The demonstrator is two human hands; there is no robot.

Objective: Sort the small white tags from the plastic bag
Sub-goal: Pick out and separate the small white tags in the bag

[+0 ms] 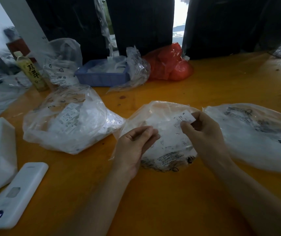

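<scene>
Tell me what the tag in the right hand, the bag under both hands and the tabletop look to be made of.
Tag: thin white paper or fabric, matte, printed; it bends in the pinch.
Bag: clear thin plastic film, glossy, crinkled, black print.
Tabletop: probably lacquered wood, orange, with shiny reflections and dark knot-like spots.

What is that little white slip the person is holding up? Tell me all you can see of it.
The tag is a small white strip, thin like paper or fabric, printed with tiny dark marks and an "S" near its top. The right hand pinches it between thumb and fingertips, above the middle plastic bag. Its finer print is unreadable.
</scene>
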